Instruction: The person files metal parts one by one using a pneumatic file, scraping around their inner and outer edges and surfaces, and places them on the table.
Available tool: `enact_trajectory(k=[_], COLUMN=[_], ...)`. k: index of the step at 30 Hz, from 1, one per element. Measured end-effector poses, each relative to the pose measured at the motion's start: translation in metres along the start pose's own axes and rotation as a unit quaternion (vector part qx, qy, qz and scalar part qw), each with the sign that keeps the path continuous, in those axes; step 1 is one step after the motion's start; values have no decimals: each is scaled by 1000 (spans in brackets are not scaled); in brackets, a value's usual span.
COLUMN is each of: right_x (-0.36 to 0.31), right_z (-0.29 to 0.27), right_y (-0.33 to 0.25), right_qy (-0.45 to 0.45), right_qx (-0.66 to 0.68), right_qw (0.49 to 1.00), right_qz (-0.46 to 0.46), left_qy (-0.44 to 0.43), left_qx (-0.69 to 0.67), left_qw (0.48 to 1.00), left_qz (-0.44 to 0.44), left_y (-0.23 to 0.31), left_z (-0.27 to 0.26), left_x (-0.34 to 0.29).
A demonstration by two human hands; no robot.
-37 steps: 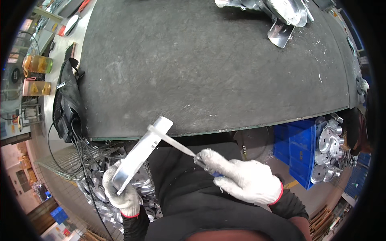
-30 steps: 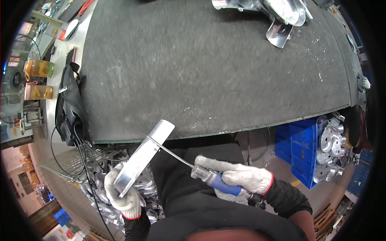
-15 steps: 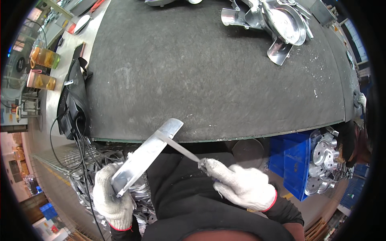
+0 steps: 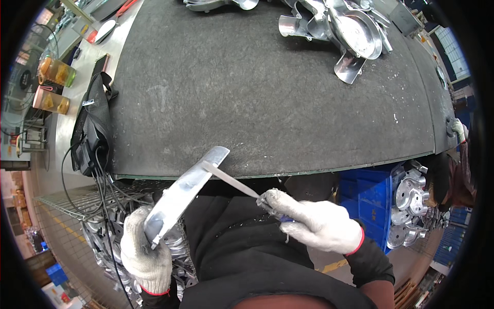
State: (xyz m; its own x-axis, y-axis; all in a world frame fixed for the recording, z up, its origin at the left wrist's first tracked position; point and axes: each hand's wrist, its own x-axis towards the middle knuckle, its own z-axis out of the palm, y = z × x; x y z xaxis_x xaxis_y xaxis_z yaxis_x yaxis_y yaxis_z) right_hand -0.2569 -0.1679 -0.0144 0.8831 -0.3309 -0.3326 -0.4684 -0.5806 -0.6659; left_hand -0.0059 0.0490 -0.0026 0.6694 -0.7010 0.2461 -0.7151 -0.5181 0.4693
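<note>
My left hand [image 4: 145, 257], in a white knit glove with a red cuff, is closed around the lower end of a long, curved, shiny metal casting [image 4: 180, 198]. The casting slants up to the right, its far end near the table's front edge. My right hand [image 4: 319, 220], gloved the same way, grips the handle end of a narrow, flat grey file [image 4: 234, 183]. The file's tip lies against the casting's edge near its upper end. The handle is mostly hidden by the fingers.
More metal castings [image 4: 355, 36] lie at the back right of the dark-topped table [image 4: 247, 103]. A blue crate [image 4: 364, 201] and castings [image 4: 409, 201] are at right; a wire basket of castings [image 4: 103, 237] is at lower left. Cables hang from a black bag [image 4: 95, 123]. Another person's gloved hand [image 4: 458, 129] shows far right.
My right hand has shifted slightly, with the file tip still at the casting's upper edge. The casting sits a little higher in the picture. The whole view has shifted slightly.
</note>
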Motion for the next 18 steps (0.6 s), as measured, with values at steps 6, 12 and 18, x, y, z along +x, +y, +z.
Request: enact_trajectory(k=[6,12,18], right_x=[-1,9,10], right_z=[14,-4,-11], right_y=[11,0,-4], right_qy=[-207,-215,-208], right_qx=[637,579,464], right_qw=[729,767,848], right_qz=[143,172,150], left_qy=[7,34,11], left_qx=[8,22,35], left_qw=[1000,999,999], left_qz=[11,34,24], left_y=[-11,-17,1], left_z=[7,8,-3], left_x=[-4,-3,7])
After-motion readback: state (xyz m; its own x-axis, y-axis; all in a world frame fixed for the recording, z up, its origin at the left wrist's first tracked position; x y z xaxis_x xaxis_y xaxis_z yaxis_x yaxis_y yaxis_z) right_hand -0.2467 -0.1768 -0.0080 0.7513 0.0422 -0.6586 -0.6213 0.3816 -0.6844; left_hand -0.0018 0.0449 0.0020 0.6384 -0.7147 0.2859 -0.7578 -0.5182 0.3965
